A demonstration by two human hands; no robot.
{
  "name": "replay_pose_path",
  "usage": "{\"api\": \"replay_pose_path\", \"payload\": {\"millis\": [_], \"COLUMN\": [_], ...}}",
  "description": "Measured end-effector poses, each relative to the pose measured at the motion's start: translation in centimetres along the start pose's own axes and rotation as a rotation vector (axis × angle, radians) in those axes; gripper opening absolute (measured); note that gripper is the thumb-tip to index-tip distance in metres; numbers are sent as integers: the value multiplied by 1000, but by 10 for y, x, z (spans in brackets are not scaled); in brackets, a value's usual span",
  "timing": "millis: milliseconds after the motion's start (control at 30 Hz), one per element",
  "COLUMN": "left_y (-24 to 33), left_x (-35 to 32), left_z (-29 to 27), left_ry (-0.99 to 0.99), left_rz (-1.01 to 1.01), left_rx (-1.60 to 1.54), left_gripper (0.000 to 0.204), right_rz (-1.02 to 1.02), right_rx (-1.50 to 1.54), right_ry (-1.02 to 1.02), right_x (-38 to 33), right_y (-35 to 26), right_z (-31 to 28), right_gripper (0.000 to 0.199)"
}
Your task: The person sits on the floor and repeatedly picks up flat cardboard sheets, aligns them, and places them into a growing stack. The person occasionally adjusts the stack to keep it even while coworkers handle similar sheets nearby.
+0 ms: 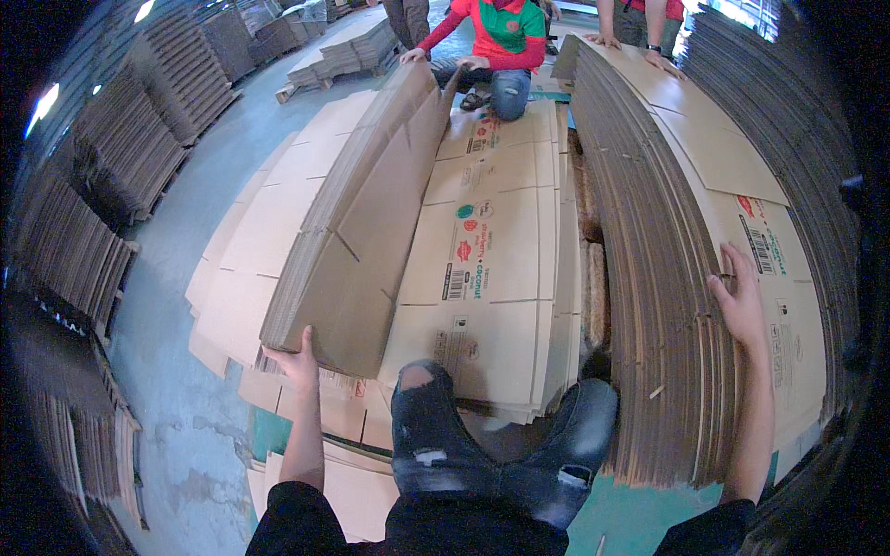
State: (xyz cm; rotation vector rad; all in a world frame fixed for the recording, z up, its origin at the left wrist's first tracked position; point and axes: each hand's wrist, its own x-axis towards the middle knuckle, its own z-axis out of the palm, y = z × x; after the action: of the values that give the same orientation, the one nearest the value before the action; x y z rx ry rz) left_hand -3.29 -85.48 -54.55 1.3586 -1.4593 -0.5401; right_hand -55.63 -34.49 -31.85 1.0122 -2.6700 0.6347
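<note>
A thick bundle of flattened cardboard boxes (343,269) stands tilted on its long edge, left of centre. My left hand (298,360) grips its near lower corner, thumb on the inner face. The far end of that bundle is held by a person in a red and green shirt (505,37), who crouches opposite. Between us lies a low stack of printed flattened boxes (473,250). My right hand (740,301) rests with its fingers stretched out on the top edge of the tall cardboard stack (663,250) at the right.
More flattened boxes (269,213) lie fanned out left of the bundle. Tall cardboard piles (120,139) line the far left, and another pile (788,139) rises at the far right. Another person's hands (607,41) touch the right stack's far end. My knees (422,394) are beside the low stack.
</note>
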Motion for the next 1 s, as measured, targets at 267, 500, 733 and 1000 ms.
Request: {"api": "replay_pose_path", "payload": {"millis": [267, 500, 733, 1000], "left_y": [-19, -15, -14, -12], "left_x": [8, 68, 93, 73], "left_z": [-19, -27, -41, -34], "left_ry": [-105, 57, -50, -173], "left_rz": [-189, 9, 149, 198], "left_rx": [-411, 162, 829, 1071], "left_gripper": [115, 95, 73, 87], "right_rz": [2, 5, -21, 43], "right_rx": [18, 68, -28, 174], "right_ry": [0, 4, 7, -45], "right_x": [0, 3, 4, 12], "right_y": [5, 12, 21, 42], "right_z": [3, 10, 12, 20], "right_gripper": [57, 59, 56, 54]}}
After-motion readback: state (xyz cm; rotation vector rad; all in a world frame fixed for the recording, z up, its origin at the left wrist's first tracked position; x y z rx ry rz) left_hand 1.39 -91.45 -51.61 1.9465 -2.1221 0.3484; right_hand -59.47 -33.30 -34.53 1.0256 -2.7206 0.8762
